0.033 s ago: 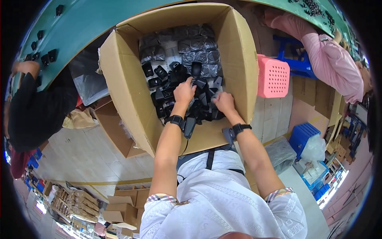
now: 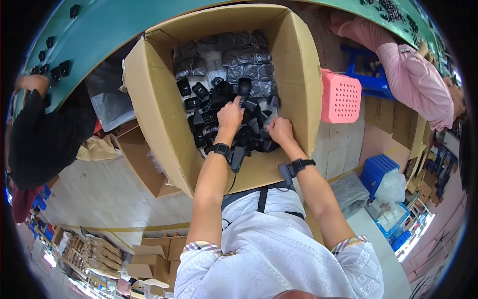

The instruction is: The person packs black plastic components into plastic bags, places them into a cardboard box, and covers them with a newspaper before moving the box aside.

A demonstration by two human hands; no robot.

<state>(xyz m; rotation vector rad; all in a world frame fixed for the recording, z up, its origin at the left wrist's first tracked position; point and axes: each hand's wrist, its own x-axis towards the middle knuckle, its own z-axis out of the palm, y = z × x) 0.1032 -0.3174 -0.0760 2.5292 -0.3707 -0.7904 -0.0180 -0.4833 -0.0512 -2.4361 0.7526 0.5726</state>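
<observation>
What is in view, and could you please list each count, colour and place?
Open carton: one, brown, centre
Loose parts: many, black, inside carton
Wrapped bundles: several, dark grey, carton's far end
Perforated plastic piece: one, pink, right of carton
Stool: one, blue, upper right
Tabletop: count unclear, green, along top
Small pieces: many, dark, on tabletop
Other cartons: several, brown, lower left
Co-workers: at least two, black and pink clothes, both sides
Shirt: one, white, bottom
Wrist straps: two, black, wrists
Left hand: one, bare, at loose parts
Right hand: one, bare, at loose parts

No words, labels, brands, numbers or signs can be read on anything in this view.
</observation>
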